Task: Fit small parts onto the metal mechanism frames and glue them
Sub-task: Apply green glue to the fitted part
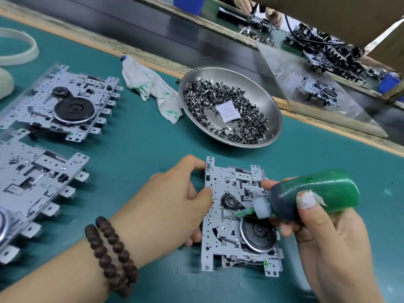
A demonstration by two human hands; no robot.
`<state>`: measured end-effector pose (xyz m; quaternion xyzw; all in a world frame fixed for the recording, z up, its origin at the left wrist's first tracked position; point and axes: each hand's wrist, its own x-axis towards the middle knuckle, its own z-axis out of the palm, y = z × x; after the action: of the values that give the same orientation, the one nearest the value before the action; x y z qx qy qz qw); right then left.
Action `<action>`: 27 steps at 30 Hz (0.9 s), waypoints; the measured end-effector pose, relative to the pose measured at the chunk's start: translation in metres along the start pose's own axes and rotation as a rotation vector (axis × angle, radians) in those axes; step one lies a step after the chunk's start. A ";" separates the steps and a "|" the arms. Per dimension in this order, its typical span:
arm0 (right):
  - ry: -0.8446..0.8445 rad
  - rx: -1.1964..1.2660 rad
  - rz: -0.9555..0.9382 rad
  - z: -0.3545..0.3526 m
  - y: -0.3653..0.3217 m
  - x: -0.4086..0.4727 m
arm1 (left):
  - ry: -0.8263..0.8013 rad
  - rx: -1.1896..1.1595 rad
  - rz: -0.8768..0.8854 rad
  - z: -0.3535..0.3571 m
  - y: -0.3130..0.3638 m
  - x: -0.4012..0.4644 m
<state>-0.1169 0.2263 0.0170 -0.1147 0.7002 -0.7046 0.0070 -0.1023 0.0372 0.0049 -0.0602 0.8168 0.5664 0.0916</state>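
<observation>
Nearest: right hand [328, 232] has its grip curled round a green glue bottle [306, 194], held on its side, w/ thumb taped at the tip. The bottle's green nozzle [243, 213] points left and down onto the metal frame [238, 217] lying flat on the green table [142, 138], tip just beside the small black hub [229, 201] and above the large black wheel [259, 234]. Bottle and right fingers hide part of the frame's right edge.

Left hand [172, 200] pinches the frame's left edge, thumb on top and fingers curled at the upper corner and under the lower edge; a dark bead bracelet [111, 254] wraps the wrist twice.

Left side: two more frames on the table, one [32, 189] cut off by the pic edge, another [63, 106] further back w/ its own black wheel.

Mid: a steel bowl [273, 119] full of small dark parts [218, 106], w/ a white desiccant packet [227, 111] on top. Just left of the bowl, a crumpled white rag [150, 86] w/ green stains.

Far left: a whitish ring [19, 51], partly out of view.

Beyond the table edge: a dark conveyor belt [153, 29], a clear sheet [306, 84] leaning by it, and piles of assembled mechanisms [328, 51] opposite.
</observation>
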 end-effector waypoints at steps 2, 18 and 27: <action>-0.001 -0.007 -0.006 0.000 0.000 0.000 | -0.001 -0.003 0.000 0.000 0.000 0.000; 0.009 -0.032 -0.034 0.002 0.000 -0.001 | -0.001 -0.012 0.004 0.001 -0.001 0.002; 0.035 -0.041 -0.044 0.004 -0.001 -0.001 | 0.012 -0.013 -0.007 0.001 0.000 0.002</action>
<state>-0.1148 0.2223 0.0178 -0.1179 0.7118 -0.6920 -0.0231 -0.1038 0.0385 0.0045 -0.0670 0.8134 0.5711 0.0880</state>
